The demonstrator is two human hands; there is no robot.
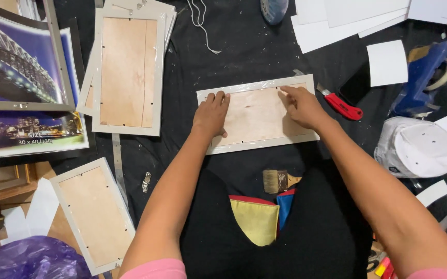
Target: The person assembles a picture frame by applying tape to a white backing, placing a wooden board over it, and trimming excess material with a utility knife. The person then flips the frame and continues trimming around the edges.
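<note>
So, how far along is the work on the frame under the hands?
Done, as it looks: the wooden backing board already sits inside the pale frame, which lies face down on the black cloth.

In hand: the left hand presses the board's left side, and the right hand presses near the top edge.

Left: I cannot tell whether the board is fastened. The red utility knife and brush lie unused nearby.

Pale grey frame (258,114) with tan backing, red knife (341,105)

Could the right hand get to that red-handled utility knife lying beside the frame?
Probably yes: the right hand rests on the face-down picture frame, and the red-handled utility knife lies just beyond it on bare black cloth, nothing between.
</note>
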